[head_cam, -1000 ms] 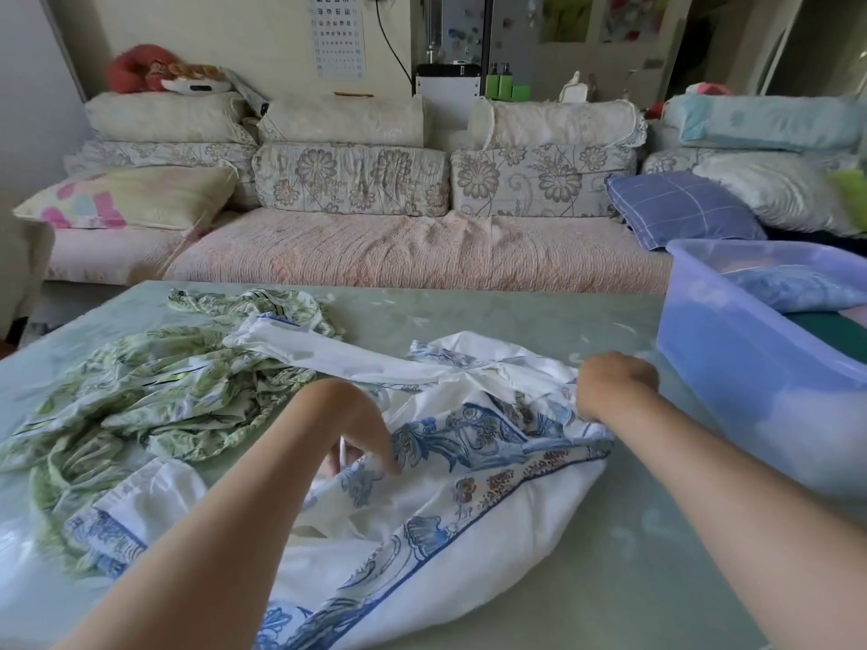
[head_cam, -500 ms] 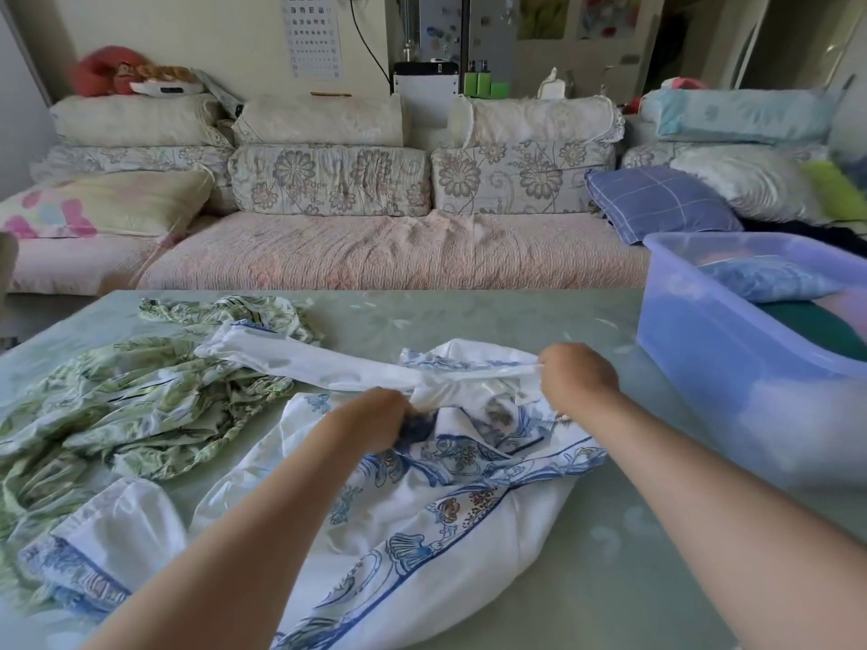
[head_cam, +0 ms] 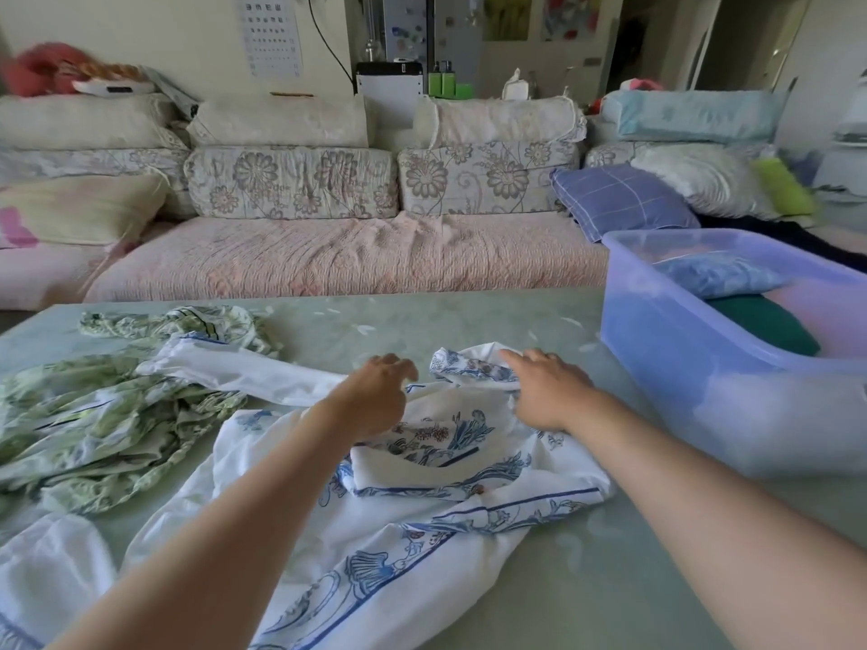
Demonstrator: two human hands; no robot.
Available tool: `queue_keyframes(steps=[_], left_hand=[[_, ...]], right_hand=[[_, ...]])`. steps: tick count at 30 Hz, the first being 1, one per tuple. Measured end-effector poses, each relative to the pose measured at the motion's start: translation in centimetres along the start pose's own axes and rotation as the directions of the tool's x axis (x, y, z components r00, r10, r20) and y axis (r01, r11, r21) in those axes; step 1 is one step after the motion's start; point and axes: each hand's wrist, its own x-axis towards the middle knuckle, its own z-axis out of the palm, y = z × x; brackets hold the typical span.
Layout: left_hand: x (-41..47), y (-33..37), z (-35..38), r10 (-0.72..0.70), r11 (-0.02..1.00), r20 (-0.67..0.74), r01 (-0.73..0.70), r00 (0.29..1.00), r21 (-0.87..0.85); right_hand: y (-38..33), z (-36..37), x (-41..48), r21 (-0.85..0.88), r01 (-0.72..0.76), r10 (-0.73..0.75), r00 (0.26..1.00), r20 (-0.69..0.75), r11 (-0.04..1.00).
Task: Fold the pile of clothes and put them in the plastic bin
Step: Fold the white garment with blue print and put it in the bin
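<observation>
Blue-and-white garment (head_cam: 422,532): it's lying crumpled across the lower middle of the frame. Thin, floppy white cloth with blue flower borders, bunching into soft ridges, one long sleeve trailing off to the left.

Left hand (head_cam: 375,396): sitting over the middle of that garment with the fingers loosely bent, not gripping anything as far as I can make out.

Right hand (head_cam: 544,391): lying on the printed top edge, fingers stretched out fairly flat, so pressing rather than pinching.

Step in hand: I'm guessing they're spreading it out flat before the first fold, so the folding itself isn't really going yet.

Doing it well: honestly I'd be smoothing outward from the centre with both palms, pulling that stray sleeve in, and lining up the blue borders so the edges are matching. Cloth this light is going to be sliding on the slick top, so slow strokes.

Green leafy garment (head_cam: 94,415): waiting in a rumpled heap at centre left, same thin, wrinkly sort of fabric, touching the white sleeve.

Bench (head_cam: 469,321): pale green, smooth and looking a bit glossy.

Plastic bin (head_cam: 680,344): sitting at the right edge, translucent bluish, rounded corners, near the right hand. It's already holding a blue folded piece (head_cam: 718,276) and a dark green one (head_cam: 769,321).

Sofa (head_cam: 352,255): running across the back, pink quilted cover, puffy flower-print cushions.
</observation>
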Motion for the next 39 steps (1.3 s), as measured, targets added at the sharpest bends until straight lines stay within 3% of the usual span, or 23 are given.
queue_keyframes(steps=[2, 5, 8, 9, 11, 13, 14, 15, 16, 18, 19, 21, 23, 25, 26, 28, 30, 32, 34, 35, 37, 39], left_hand=[[0.9, 0.7, 1.3, 0.038, 0.999, 0.069, -0.037, 0.997, -0.026], [1.8, 0.1, 2.5, 0.009, 0.991, 0.134, -0.027, 0.991, 0.129], [2.5, -1.5, 1.7, -0.018, 0.990, 0.081, 0.007, 0.997, 0.141], [2.5, -1.9, 1.1, -0.063, 0.971, 0.050, 0.050, 0.997, 0.234], [2.3, -2.7, -0.6, -0.189, 0.906, -0.065, 0.200, 0.980, 0.374], [2.2, -3.9, -2.1, -0.316, 0.835, -0.180, 0.363, 0.932, 0.414], [2.1, -4.6, -2.7, -0.388, 0.798, -0.232, 0.451, 0.892, 0.399], [2.0, -5.3, -3.1, -0.460, 0.758, -0.259, 0.528, 0.849, 0.383], [1.8, -5.9, -3.3, -0.519, 0.719, -0.262, 0.582, 0.813, 0.381], [1.6, -6.4, -2.9, -0.559, 0.674, -0.243, 0.605, 0.793, 0.424], [1.6, -6.5, -2.6, -0.522, 0.690, -0.236, 0.568, 0.820, 0.448], [2.0, -6.5, -1.9, -0.307, 0.830, -0.207, 0.368, 0.929, 0.419], [2.4, -5.7, -1.5, -0.108, 0.966, -0.069, 0.122, 0.992, 0.228], [2.7, -4.6, -0.7, -0.096, 0.995, 0.146, 0.090, 0.985, 0.049], [2.8, -4.1, -0.2, -0.124, 0.992, 0.282, 0.109, 0.951, 0.066], [3.0, -3.9, 0.9, -0.221, 0.964, 0.438, 0.128, 0.871, 0.233], [3.1, -4.1, 1.0, -0.290, 0.938, 0.429, 0.166, 0.855, 0.303], [3.1, -4.5, 0.9, -0.333, 0.923, 0.395, 0.209, 0.856, 0.324], [3.3, -5.0, 1.0, -0.353, 0.915, 0.383, 0.231, 0.853, 0.329], [3.5, -5.2, 1.0, -0.356, 0.916, 0.378, 0.239, 0.855, 0.323], [3.6, -5.5, 1.0, -0.350, 0.923, 0.374, 0.247, 0.859, 0.296], [3.9, -6.2, 1.1, -0.328, 0.932, 0.330, 0.247, 0.885, 0.265]], right_hand=[[0.1, 0.3, 0.3, -0.022, -0.104, 0.105, 0.993, 0.053, 0.994], [1.0, 0.1, 1.0, 0.014, -0.189, 0.187, 0.978, 0.091, 0.982], [1.8, -0.1, 1.9, 0.216, -0.278, 0.272, 0.961, 0.060, 0.936], [1.8, -0.5, 2.2, 0.382, -0.334, 0.329, 0.941, 0.081, 0.862], [1.3, -1.4, 2.6, 0.701, -0.440, 0.463, 0.869, 0.174, 0.562], [1.2, -2.3, 3.1, 0.886, -0.396, 0.511, 0.828, 0.230, 0.243], [1.4, -2.4, 3.5, 0.935, -0.333, 0.507, 0.831, 0.229, 0.123], [1.7, -2.3, 4.0, 0.959, -0.277, 0.503, 0.839, 0.207, 0.068], [1.9, -2.0, 4.4, 0.966, -0.245, 0.510, 0.843, 0.171, 0.080], [1.8, -1.1, 5.0, 0.930, -0.235, 0.530, 0.846, 0.054, 0.281], [1.4, -0.8, 5.0, 0.892, -0.239, 0.510, 0.860, 0.011, 0.384], [0.3, -0.2, 4.9, 0.797, -0.239, 0.419, 0.908, -0.019, 0.554], [-0.3, 0.6, 4.8, 0.638, -0.275, 0.379, 0.925, -0.029, 0.719], [-0.6, 1.1, 4.3, 0.414, -0.336, 0.380, 0.925, -0.027, 0.846], [-1.0, 1.1, 3.8, 0.299, -0.345, 0.368, 0.929, -0.025, 0.890], [-1.9, 0.9, 3.0, 0.127, -0.329, 0.332, 0.943, -0.001, 0.936], [-3.0, 0.2, 2.2, 0.055, -0.338, 0.331, 0.938, 0.100, 0.940], [-4.6, -0.7, 1.1, 0.120, -0.407, 0.350, 0.875, 0.333, 0.905], [-6.5, -1.1, 0.3, 0.162, -0.410, 0.265, 0.795, 0.545, 0.897], [-7.3, -0.9, 0.3, 0.200, -0.376, 0.199, 0.789, 0.581, 0.905], [-8.3, 0.1, 1.2, 0.322, -0.316, 0.130, 0.864, 0.487, 0.892], [-8.2, 0.8, 2.7, 0.364, -0.259, 0.157, 0.945, 0.286, 0.895]])
